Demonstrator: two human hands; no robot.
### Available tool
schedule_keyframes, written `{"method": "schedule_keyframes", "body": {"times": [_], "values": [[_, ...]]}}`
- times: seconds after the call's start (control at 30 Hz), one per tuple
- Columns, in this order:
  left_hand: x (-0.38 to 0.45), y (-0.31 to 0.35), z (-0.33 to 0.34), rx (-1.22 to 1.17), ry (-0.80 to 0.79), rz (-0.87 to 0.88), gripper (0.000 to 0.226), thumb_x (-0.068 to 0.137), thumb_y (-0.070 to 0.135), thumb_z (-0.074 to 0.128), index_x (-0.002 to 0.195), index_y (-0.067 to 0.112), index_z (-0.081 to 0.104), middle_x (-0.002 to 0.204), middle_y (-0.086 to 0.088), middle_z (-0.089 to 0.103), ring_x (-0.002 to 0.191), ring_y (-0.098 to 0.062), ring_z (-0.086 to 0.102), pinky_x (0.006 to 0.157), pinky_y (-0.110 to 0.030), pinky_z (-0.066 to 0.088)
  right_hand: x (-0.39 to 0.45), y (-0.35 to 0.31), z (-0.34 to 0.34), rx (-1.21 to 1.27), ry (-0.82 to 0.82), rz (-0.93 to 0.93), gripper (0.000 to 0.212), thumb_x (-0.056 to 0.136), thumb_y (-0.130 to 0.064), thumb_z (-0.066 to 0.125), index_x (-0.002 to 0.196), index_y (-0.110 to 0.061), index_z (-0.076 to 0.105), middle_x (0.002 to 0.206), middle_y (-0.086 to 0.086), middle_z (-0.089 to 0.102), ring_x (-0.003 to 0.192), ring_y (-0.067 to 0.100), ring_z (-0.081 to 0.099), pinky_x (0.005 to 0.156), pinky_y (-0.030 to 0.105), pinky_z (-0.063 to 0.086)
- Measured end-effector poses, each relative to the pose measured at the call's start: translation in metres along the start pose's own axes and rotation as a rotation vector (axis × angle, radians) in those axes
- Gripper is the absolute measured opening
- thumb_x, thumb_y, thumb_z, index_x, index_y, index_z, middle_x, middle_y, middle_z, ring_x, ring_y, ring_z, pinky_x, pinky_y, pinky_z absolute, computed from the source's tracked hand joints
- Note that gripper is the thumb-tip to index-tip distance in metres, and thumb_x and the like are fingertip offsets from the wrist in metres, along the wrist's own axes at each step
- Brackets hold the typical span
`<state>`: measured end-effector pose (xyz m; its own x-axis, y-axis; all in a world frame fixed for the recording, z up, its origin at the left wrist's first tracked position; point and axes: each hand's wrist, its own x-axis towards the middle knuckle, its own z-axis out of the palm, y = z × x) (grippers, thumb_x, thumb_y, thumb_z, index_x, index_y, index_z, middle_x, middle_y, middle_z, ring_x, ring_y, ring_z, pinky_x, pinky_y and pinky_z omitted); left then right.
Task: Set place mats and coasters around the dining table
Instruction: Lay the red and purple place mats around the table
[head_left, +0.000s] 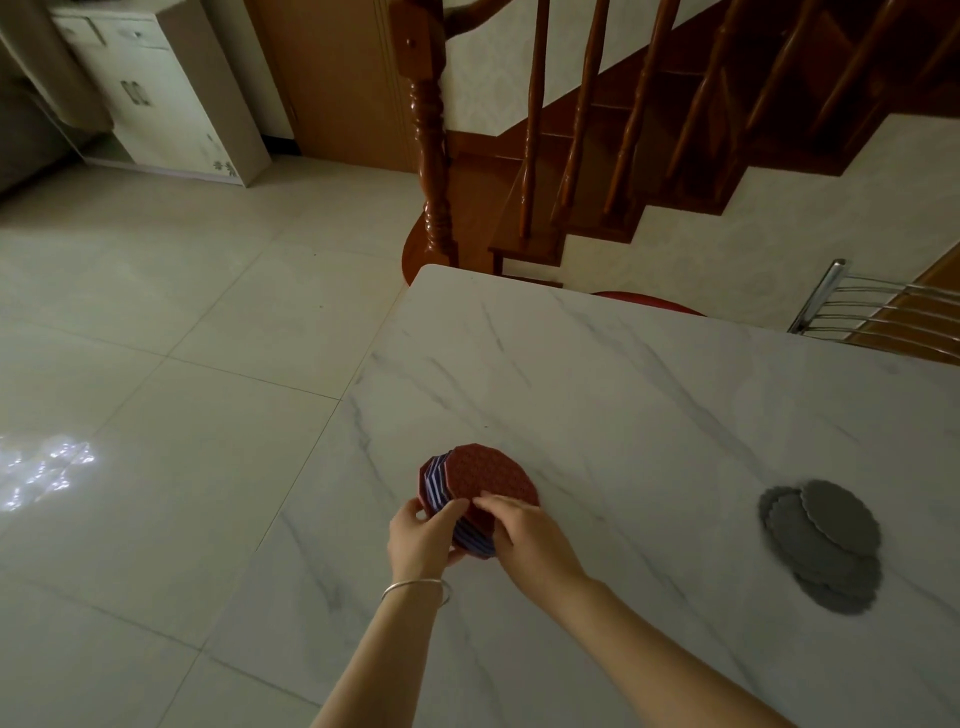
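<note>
A white marble-look table (649, 395) fills the right side of a tiled room, its rounded corner pointing toward a wooden staircase (623, 130).

Near the table's left edge, both hands are on a stack of red and purple mats (483, 488). The left hand (423, 535), with a silver bangle (415, 590) on its wrist, curls around the stack's left side, thumb on one side and fingers wrapped along the layered edges. The right hand (524, 530) is bent over the near part of the top red mat, fingertips pinching its edge. The stack looks tilted, its far side touching the tabletop while the hands hold the near side.

Well to the right on the same table lies a loose pile of grey scalloped coasters (826, 540), overlapping one another, untouched.

Beyond the far edge, a red seat (649, 304) shows just past the table, and a metal chair back (883, 317) stands at the right. A cream cabinet (166, 93) sits against the far left wall on the pale floor tiles (156, 312).
</note>
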<state>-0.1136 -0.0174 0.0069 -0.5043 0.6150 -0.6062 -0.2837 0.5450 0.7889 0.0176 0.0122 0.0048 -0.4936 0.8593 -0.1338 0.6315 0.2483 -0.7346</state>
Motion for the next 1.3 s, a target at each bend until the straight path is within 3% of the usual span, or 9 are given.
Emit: {"method": "schedule_keyframes", "body": {"times": [0.17, 0.27, 0.47, 0.6, 0.73, 0.9, 0.97, 1.07, 1.3], "values": [[0.003, 0.001, 0.003, 0.101, 0.001, 0.051, 0.014, 0.075, 0.01, 0.07, 0.081, 0.017, 0.058, 0.092, -0.019, 0.069, 0.082, -0.032, 0.068, 0.068, -0.047, 0.06, -0.002, 0.014, -0.006, 0.143, -0.01, 0.085, 0.042, 0.093, -0.006, 0.038, 0.127, -0.026, 0.054, 0.132, -0.002, 0.057, 0.122, 0.009, 0.05, 0.102, 0.019, 0.039], [0.003, 0.004, 0.004, 0.037, -0.043, 0.018, 0.016, 0.077, 0.009, 0.069, 0.088, 0.012, 0.058, 0.093, -0.018, 0.067, 0.083, -0.033, 0.068, 0.059, -0.042, 0.06, -0.004, 0.026, -0.009, 0.114, 0.031, 0.139, 0.041, 0.091, -0.009, 0.043, 0.128, -0.024, 0.053, 0.132, -0.001, 0.056, 0.121, 0.012, 0.051, 0.101, 0.022, 0.04], [-0.007, 0.016, 0.024, -0.087, -0.201, -0.031, 0.019, 0.081, 0.008, 0.068, 0.097, 0.009, 0.059, 0.099, -0.017, 0.065, 0.082, -0.032, 0.067, 0.049, -0.031, 0.057, -0.015, 0.05, -0.047, 0.149, 0.328, 0.294, 0.037, 0.081, -0.014, 0.07, 0.118, -0.011, 0.061, 0.116, 0.009, 0.06, 0.112, 0.023, 0.053, 0.095, 0.028, 0.039], [-0.02, 0.027, 0.064, -0.134, -0.353, -0.046, 0.028, 0.08, 0.011, 0.069, 0.107, 0.009, 0.06, 0.1, -0.014, 0.067, 0.081, -0.03, 0.069, 0.055, -0.033, 0.057, -0.034, 0.066, -0.095, 0.382, 0.468, 0.441, 0.047, 0.079, -0.024, 0.073, 0.122, -0.018, 0.057, 0.11, -0.005, 0.051, 0.109, 0.015, 0.051, 0.087, 0.024, 0.038], [-0.044, 0.034, 0.119, -0.122, -0.515, -0.031, 0.023, 0.08, 0.01, 0.068, 0.102, 0.01, 0.062, 0.088, -0.009, 0.068, 0.074, -0.026, 0.07, 0.056, -0.033, 0.057, -0.067, 0.086, -0.146, 0.826, 0.543, 0.611, 0.067, 0.079, -0.021, 0.073, 0.136, -0.019, 0.038, 0.122, 0.004, 0.051, 0.103, 0.02, 0.058, 0.079, 0.033, 0.051], [-0.094, 0.033, 0.19, -0.033, -0.704, 0.0, 0.026, 0.08, 0.01, 0.068, 0.106, 0.008, 0.062, 0.097, -0.012, 0.068, 0.082, -0.031, 0.069, 0.058, -0.034, 0.057, -0.124, 0.106, -0.208, 0.872, 0.744, 0.609, 0.027, 0.078, -0.002, 0.068, 0.099, -0.017, 0.064, 0.102, 0.01, 0.068, 0.077, 0.016, 0.066, 0.064, 0.03, 0.055], [-0.118, 0.031, 0.218, 0.012, -0.754, 0.012, 0.022, 0.082, 0.009, 0.067, 0.103, 0.008, 0.061, 0.098, -0.013, 0.066, 0.083, -0.032, 0.068, 0.057, -0.034, 0.058, -0.151, 0.117, -0.231, 0.902, 0.828, 0.607, 0.029, 0.076, 0.001, 0.068, 0.095, -0.02, 0.061, 0.096, 0.007, 0.068, 0.076, 0.015, 0.067, 0.057, 0.028, 0.055], [-0.153, 0.021, 0.257, 0.077, -0.837, 0.035, 0.021, 0.083, 0.009, 0.066, 0.103, 0.007, 0.061, 0.099, -0.014, 0.064, 0.084, -0.033, 0.067, 0.059, -0.036, 0.059, -0.195, 0.137, -0.261, 0.951, 0.91, 0.601, 0.039, 0.076, 0.002, 0.068, 0.106, -0.018, 0.054, 0.094, 0.005, 0.066, 0.08, 0.018, 0.066, 0.052, 0.026, 0.054], [-0.245, -0.032, 0.347, 0.142, -0.852, 0.052, 0.031, 0.08, 0.009, 0.07, 0.109, 0.008, 0.06, 0.111, -0.018, 0.065, 0.091, -0.037, 0.067, 0.061, -0.04, 0.059, -0.302, 0.212, -0.316, 1.047, 0.975, 0.525, 0.043, 0.075, 0.006, 0.066, 0.107, -0.019, 0.053, 0.093, 0.007, 0.064, 0.083, 0.02, 0.065, 0.06, 0.034, 0.056]]}}
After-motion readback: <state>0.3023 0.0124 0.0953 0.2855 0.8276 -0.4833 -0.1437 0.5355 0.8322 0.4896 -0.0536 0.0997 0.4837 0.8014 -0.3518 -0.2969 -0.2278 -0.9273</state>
